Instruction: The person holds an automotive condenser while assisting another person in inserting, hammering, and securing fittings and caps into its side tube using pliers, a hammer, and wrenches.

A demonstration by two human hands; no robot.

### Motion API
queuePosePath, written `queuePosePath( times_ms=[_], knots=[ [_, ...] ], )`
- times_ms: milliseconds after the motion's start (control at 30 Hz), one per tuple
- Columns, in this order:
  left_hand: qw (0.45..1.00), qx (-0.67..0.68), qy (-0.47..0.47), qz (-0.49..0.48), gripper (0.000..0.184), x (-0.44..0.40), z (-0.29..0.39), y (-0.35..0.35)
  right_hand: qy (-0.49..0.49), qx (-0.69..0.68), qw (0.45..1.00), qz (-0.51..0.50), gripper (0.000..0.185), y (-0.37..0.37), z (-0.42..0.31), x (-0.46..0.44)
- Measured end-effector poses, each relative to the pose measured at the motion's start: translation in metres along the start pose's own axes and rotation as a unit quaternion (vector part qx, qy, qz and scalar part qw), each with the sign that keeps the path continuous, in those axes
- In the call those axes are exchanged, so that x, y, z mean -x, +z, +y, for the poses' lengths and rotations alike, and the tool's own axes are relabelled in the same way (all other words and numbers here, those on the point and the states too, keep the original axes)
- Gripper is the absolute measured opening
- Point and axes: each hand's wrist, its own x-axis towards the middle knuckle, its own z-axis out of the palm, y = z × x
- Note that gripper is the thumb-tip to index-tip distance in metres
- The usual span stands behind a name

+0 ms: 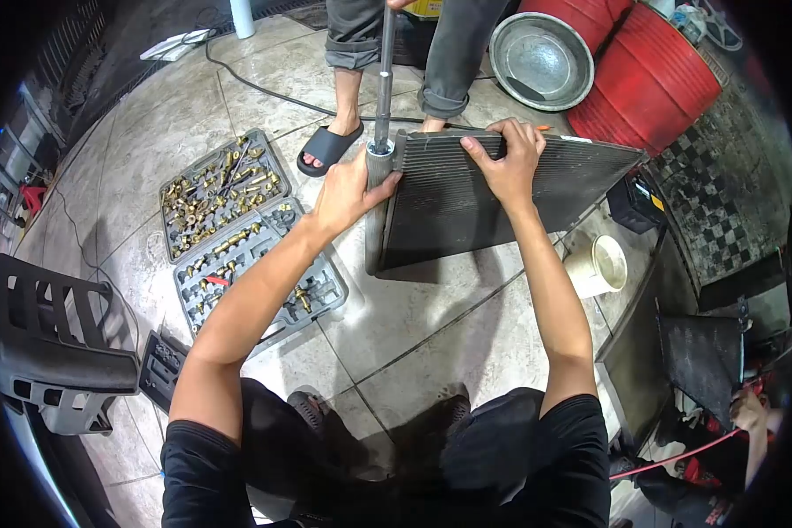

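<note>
A dark finned radiator-like panel [466, 198] stands on edge on the tiled floor, with a round metal cylinder [376, 220] along its left side. My left hand [348, 189] is wrapped round the upper part of this cylinder. With my right hand [509, 163] I grip the panel's top edge, fingers over the far side and thumb on the near face. A long metal rod [385, 97] stands upright in the cylinder's top opening. Part of another person's hand [399, 3] shows at the rod's upper end.
Facing me stands a person in dark sandals [330, 148]. An open case of brass fittings [224, 198] lies left. A white bucket [597, 266], metal basin [541, 62] and red drums [647, 84] are right. Another person's hand [748, 411] is at lower right, near a red hose.
</note>
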Motion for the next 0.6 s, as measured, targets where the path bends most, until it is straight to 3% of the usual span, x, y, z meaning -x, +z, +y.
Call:
queuePosePath(
  times_ms=[600],
  knots=[
    [1.0,0.019,0.016,0.017,0.043,0.001,-0.01,0.009,-0.001,-0.003,1.0,0.007,0.052,-0.003,-0.001,0.001]
  ],
)
